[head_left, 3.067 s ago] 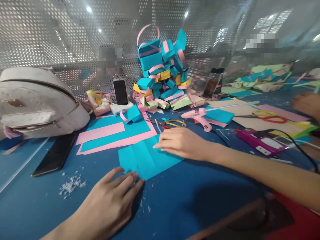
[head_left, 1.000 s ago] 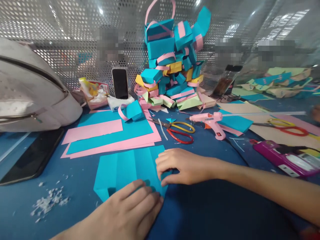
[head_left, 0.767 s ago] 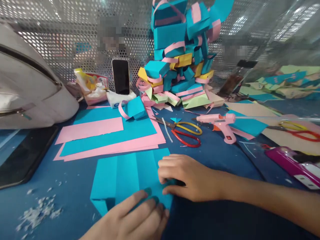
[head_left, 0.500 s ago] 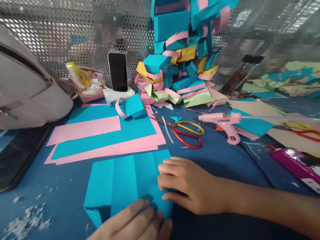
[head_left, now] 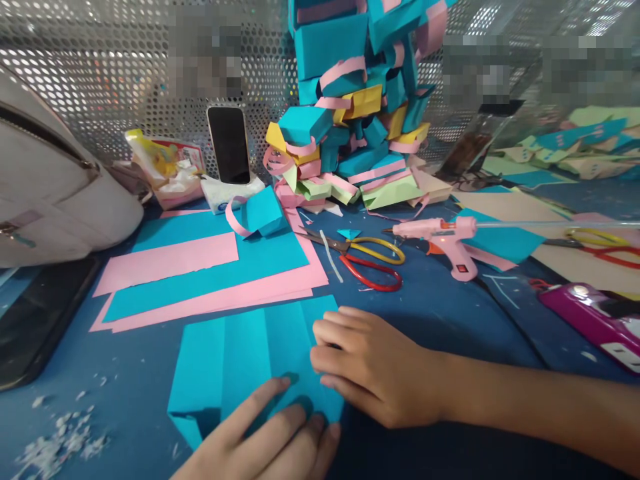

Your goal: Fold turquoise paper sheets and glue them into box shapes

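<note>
1. On the blue table (head_left: 450, 333), near its front edge, lay the creased teal sheet (head_left: 240, 353); we recorded three lengthwise folds in it and its near left corner turned under.
2. Our left hand (head_left: 270, 443) entered from the bottom of the frame, palm down, fingers extended and lying close together. The fingertips (head_left: 283, 387) pressed flat on the near edge of the sheet. It gripped nothing.
3. Our right hand (head_left: 370, 370) reached in from the right, forearm low across the table and wrist straight. Its fingers were curled and bunched at the sheet's right edge, knuckles raised; the lower fingers and thumb bore down on the paper at the near right corner. Whether they nipped a fold of it we could not tell.
4. The two hands lay close together at that corner, fingertips nearly meeting.
5. Just beyond the sheet we noted flat stock, teal and pink paper (head_left: 210, 273) in layers, with a small teal box with a pink strip (head_left: 257, 213) on its far edge.
6. To the right of that lay the scissors with yellow and red handles (head_left: 365, 260), then the pink glue gun (head_left: 440, 237), well apart from our hands.
7. At the back, against the perforated metal screen (head_left: 90, 80), stood the heap of folded paper boxes (head_left: 350, 113). A phone (head_left: 229, 144) stood propped upright to its left.
8. At far left we logged a white bag (head_left: 50, 200), with a dark tablet (head_left: 35, 320) lying flat in front of it.
</note>
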`<state>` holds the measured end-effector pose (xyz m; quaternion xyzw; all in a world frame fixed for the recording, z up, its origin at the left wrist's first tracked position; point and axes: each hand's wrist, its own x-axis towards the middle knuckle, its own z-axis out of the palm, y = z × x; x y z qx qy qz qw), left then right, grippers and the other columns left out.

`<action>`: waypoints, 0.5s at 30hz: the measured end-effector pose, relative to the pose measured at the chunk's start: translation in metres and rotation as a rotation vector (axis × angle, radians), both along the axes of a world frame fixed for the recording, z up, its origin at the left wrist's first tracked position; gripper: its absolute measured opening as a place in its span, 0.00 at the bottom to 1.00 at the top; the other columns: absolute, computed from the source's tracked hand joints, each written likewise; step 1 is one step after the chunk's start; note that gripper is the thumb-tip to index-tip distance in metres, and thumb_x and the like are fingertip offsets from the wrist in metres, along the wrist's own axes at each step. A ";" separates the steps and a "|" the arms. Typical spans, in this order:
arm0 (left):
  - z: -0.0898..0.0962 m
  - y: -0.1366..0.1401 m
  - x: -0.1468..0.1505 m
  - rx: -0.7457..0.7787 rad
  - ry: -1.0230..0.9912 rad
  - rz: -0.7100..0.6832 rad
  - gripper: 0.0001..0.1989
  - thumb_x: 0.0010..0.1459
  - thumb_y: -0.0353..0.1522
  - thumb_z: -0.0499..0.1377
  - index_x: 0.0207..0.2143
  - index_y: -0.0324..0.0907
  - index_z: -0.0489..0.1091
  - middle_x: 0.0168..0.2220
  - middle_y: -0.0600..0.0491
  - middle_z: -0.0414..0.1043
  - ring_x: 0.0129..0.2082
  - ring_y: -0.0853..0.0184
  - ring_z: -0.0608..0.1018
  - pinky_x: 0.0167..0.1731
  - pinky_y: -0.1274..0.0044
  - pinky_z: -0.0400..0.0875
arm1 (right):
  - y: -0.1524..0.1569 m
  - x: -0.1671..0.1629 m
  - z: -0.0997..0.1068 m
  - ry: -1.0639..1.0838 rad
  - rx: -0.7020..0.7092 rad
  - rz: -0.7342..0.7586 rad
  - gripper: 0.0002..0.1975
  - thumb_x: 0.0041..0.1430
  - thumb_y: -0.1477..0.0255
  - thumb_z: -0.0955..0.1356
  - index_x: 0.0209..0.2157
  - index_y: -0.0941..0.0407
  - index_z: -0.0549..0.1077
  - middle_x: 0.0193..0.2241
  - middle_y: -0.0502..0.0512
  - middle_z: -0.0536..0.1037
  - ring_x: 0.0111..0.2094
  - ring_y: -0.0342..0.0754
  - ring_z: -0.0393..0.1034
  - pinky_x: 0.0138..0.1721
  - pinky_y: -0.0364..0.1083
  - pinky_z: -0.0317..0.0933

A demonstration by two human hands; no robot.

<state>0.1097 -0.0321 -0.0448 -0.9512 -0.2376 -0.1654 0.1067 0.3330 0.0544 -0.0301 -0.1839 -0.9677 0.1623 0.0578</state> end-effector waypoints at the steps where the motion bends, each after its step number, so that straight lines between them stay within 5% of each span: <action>1: -0.001 0.001 0.000 0.003 -0.011 0.008 0.15 0.68 0.29 0.50 0.51 0.44 0.73 0.39 0.59 0.73 0.44 0.71 0.72 0.68 0.67 0.39 | 0.000 0.000 0.000 -0.003 0.005 -0.002 0.08 0.67 0.69 0.58 0.36 0.57 0.65 0.36 0.55 0.67 0.34 0.49 0.56 0.36 0.49 0.49; 11: 0.004 0.000 -0.005 0.015 0.103 0.019 0.17 0.68 0.29 0.49 0.55 0.46 0.69 0.48 0.60 0.71 0.48 0.70 0.69 0.68 0.65 0.33 | 0.002 -0.001 -0.004 0.025 -0.036 -0.046 0.08 0.66 0.70 0.57 0.37 0.57 0.64 0.36 0.56 0.67 0.35 0.50 0.56 0.38 0.51 0.50; 15: 0.001 0.001 -0.006 0.116 0.083 0.001 0.16 0.69 0.33 0.48 0.53 0.47 0.70 0.53 0.59 0.70 0.47 0.68 0.69 0.65 0.67 0.46 | 0.003 -0.002 -0.005 0.023 -0.029 -0.067 0.08 0.66 0.72 0.57 0.37 0.57 0.64 0.36 0.55 0.67 0.35 0.50 0.56 0.38 0.50 0.50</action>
